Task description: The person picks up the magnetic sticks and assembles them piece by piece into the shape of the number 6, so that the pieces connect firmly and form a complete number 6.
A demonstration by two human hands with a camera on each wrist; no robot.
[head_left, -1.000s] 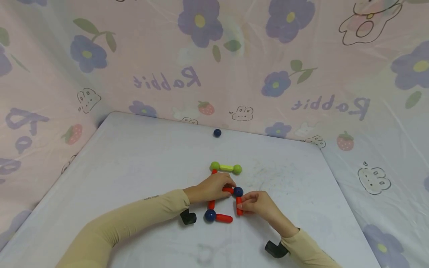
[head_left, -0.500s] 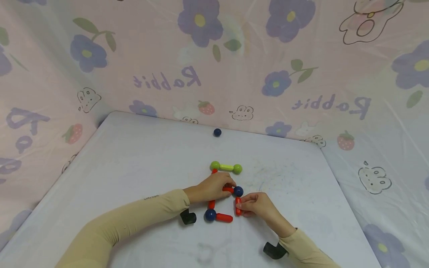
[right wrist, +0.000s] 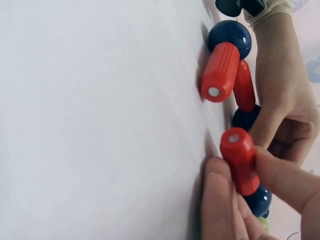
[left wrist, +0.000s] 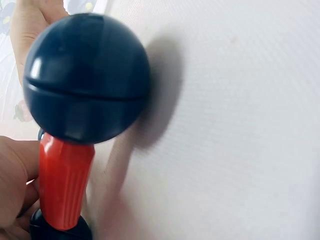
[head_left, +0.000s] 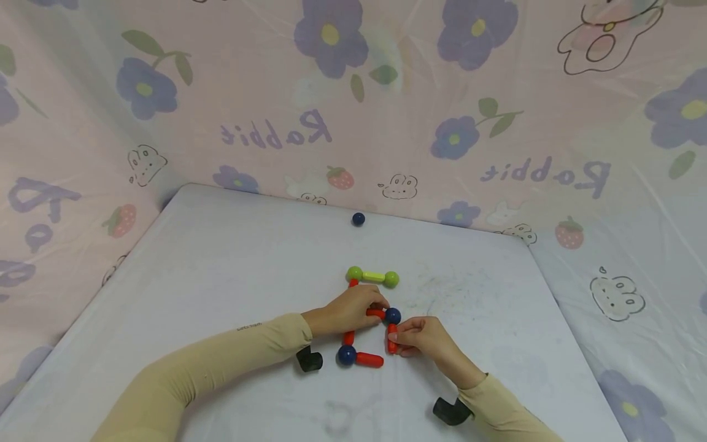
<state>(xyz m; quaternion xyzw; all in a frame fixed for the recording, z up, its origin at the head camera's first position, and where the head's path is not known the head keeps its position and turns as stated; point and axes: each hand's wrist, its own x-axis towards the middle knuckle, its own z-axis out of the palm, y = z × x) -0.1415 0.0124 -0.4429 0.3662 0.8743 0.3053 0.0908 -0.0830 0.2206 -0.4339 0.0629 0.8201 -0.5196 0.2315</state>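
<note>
My right hand pinches a short red magnetic rod between thumb and fingers. The rod's far end meets a navy ball, and its near end shows a bare metal tip. Across from it, my left hand grips a second red magnetic rod that leads to the same ball; its fingers hide the joint at the other end. From under that hand, another red rod runs to a nearer navy ball. A further red rod sticks out from this ball, its end free.
Beyond the left hand, a yellow-green rod joins two green balls. A loose navy ball lies near the back edge of the white table. Patterned cloth hangs around the table.
My right hand has shifted very slightly left, swinging the near end of its red magnetic rod a little left. My left hand and the other pieces stay in place.
</note>
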